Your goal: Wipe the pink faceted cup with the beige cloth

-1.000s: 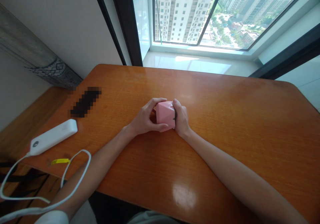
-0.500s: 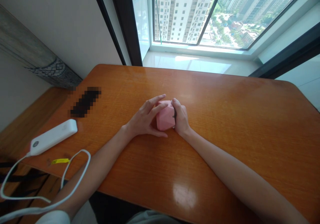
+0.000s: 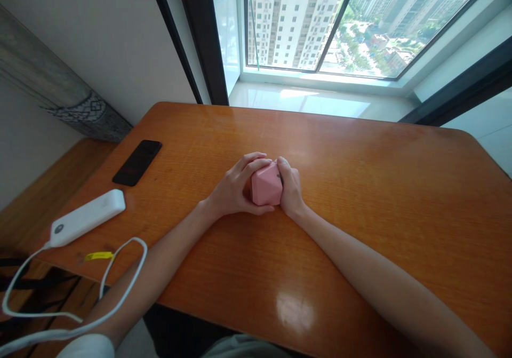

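Pink faceted box [image 3: 266,187] sits mid-worktop [image 3: 360,187], clamped between both hands: left hand [image 3: 234,187] wraps over its left side with fingers curled across the top edge, right hand [image 3: 291,190] presses the right face, thumb up along the edge. Both hands closed on it, box appears to rest on the wood. Risks, as I judge them: the faces are slanted and smooth, so a squeeze from both sides could pop it up or out of the grip and send it skidding on the glossy worktop; uneven pressure could dent or crease a panel (looks like thin card or plastic, can't confirm). Well apart to the left: black phone [image 3: 137,161], white power bank [image 3: 86,217] near the edge with its white cable [image 3: 120,272] looping off the side, snag hazard for the left forearm. No readable writing anywhere; the yellow tag [image 3: 97,255] on the cable is too small to read.
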`<state>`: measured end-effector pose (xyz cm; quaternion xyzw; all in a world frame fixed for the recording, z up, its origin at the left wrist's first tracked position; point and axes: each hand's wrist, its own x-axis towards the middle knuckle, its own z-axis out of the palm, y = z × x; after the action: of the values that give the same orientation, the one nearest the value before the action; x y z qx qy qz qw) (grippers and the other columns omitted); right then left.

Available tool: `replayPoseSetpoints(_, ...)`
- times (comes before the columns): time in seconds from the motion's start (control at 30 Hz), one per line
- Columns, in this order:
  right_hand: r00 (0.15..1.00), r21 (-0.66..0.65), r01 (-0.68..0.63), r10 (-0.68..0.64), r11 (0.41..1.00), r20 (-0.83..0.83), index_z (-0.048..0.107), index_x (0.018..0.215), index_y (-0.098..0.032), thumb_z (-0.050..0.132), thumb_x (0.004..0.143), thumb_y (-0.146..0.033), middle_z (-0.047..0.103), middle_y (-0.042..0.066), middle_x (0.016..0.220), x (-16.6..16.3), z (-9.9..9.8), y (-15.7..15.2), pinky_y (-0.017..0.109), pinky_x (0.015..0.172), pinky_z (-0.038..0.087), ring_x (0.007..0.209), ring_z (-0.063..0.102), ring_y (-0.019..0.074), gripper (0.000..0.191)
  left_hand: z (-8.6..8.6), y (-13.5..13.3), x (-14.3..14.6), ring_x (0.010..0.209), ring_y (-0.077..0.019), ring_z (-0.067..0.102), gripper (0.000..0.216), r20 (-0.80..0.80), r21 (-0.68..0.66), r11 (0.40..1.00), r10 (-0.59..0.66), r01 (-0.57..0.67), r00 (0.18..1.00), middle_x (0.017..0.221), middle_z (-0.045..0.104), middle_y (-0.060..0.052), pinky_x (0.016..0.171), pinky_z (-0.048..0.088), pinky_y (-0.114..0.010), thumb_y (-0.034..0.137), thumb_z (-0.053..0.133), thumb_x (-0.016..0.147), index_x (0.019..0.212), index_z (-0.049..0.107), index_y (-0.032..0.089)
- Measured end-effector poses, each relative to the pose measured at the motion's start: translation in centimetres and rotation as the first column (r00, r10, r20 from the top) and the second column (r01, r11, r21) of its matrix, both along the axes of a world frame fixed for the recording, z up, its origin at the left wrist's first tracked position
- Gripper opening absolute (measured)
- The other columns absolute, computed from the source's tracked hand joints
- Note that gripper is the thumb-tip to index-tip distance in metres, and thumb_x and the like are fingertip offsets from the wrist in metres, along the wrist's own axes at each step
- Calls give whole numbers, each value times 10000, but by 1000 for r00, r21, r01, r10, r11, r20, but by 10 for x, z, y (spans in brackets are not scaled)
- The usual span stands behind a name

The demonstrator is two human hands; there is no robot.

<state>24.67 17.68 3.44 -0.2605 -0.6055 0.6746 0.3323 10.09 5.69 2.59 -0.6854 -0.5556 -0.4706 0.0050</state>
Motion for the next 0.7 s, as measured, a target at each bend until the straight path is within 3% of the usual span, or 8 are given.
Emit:
replayPoseSetpoints(0.2,999,8,-36,36,999,28,583,733,-242,589,992,-777,519,-27,682,1,-1,-2,315,624,401,630,433,145,595,-9,0,5,1192,-315,748,931,292,-177,984,82,-30,953,1412,708,-136,1049,636,-454,797,861,835,1520,563,242)
replayPoseSetpoints(0.33,999,11,-51,51,999,16,578,739,-241,596,996,-780,520,-27,691,3,1,-4,309,611,387,628,433,142,597,-15,-1,6,1214,-310,729,942,349,-172,985,59,2,935,1470,666,-158,1046,629,-453,803,826,883,1573,514,243)
replayPoseSetpoints(0.4,998,16,-55,55,998,14,563,729,-243,602,996,-778,510,-29,689,3,1,-3,308,610,384,624,421,140,599,-15,-1,4,1356,-352,676,1014,289,-105,994,16,15,957,1573,590,-181,1144,603,-517,802,835,887,1653,439,268)
replayPoseSetpoints(0.5,998,-2,-55,55,998,19,576,741,-239,597,998,-781,521,-27,694,2,-3,-1,306,615,384,632,425,142,601,-13,-3,-3,1586,-429,505,1161,71,-13,998,-53,54,996,1725,447,-203,1295,496,-637,800,898,834,1737,340,330)
replayPoseSetpoints(0.6,998,-37,-69,69,997,5,618,770,-226,571,1013,-782,568,-13,732,1,-7,1,302,636,405,663,458,145,608,-11,-4,-8,1627,-453,463,1244,-137,4,997,-79,81,987,1779,377,-215,1295,495,-677,779,959,774,1758,311,380)
replayPoseSetpoints(0.7,997,-47,-73,73,996,-9,625,768,-226,579,1017,-767,564,-13,734,1,-7,1,303,640,411,663,453,144,597,-9,-4,-8,1606,-449,492,1224,-175,34,997,-68,75,982,1756,401,-229,1262,537,-671,721,979,789,1757,321,362)
